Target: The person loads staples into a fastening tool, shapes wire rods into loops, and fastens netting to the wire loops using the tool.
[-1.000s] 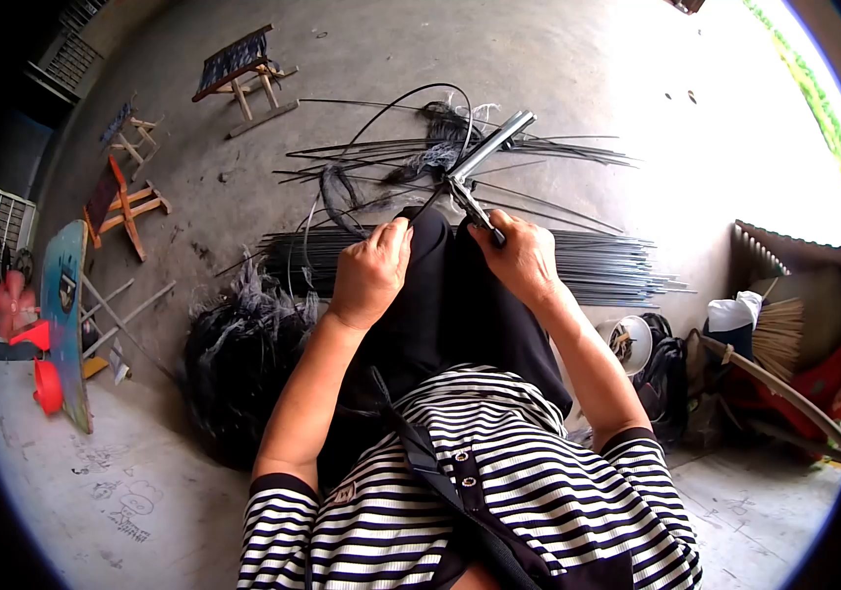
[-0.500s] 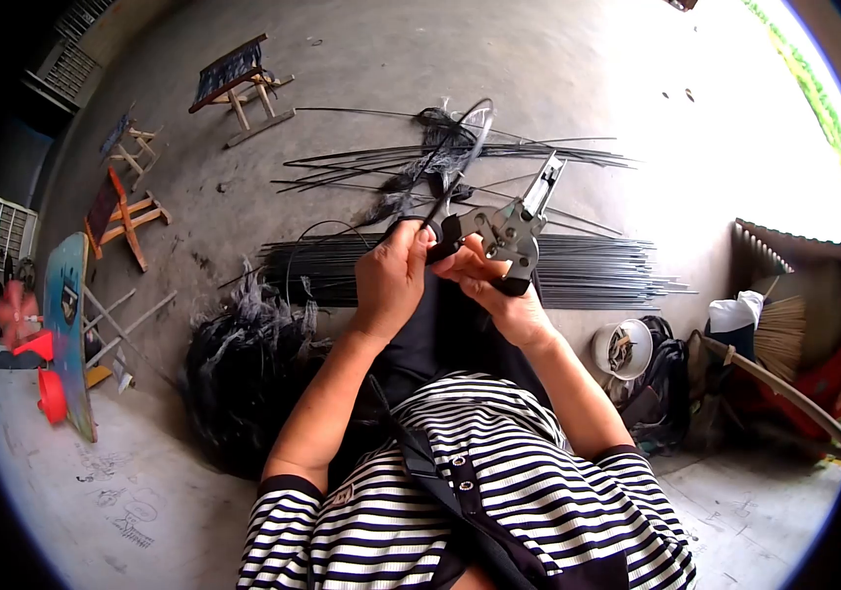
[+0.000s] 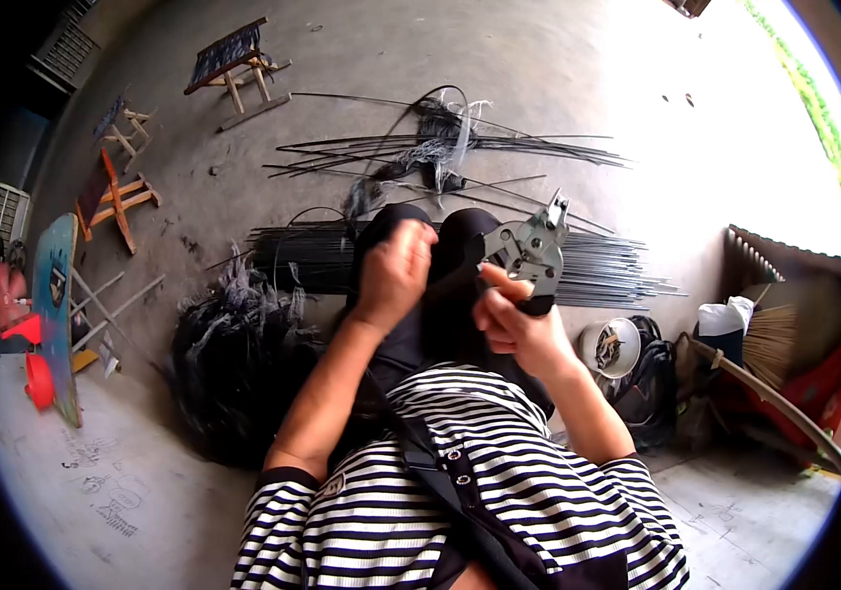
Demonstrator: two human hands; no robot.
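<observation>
My right hand (image 3: 519,320) grips a metal plier-like hand tool (image 3: 531,251) with dark handles, its narrow head pointing up and away from me. To its left, my left hand (image 3: 399,275) is raised above my knee with the fingers curled in. Motion blurs those fingertips, and what they hold, if anything, cannot be made out. The two hands are apart. Beyond the knees lies a bundle of thin black rods (image 3: 607,265) on the floor. Farther off, loose black rods (image 3: 332,155) cross under a tangle of black and grey fibres (image 3: 435,147), with a curved strip looping over it.
A heap of dark stringy material (image 3: 234,364) lies at my left. Wooden folding stools (image 3: 243,84) and a blue board (image 3: 55,305) stand farther left. On the right are a white bucket (image 3: 610,349) of small pieces, a dark bag (image 3: 652,383) and a straw broom (image 3: 770,344).
My hands have moved apart, the left one slightly left and down. The tool has shifted right and down in my right hand. The curved strip now loops over the fibre tangle, away from the hands.
</observation>
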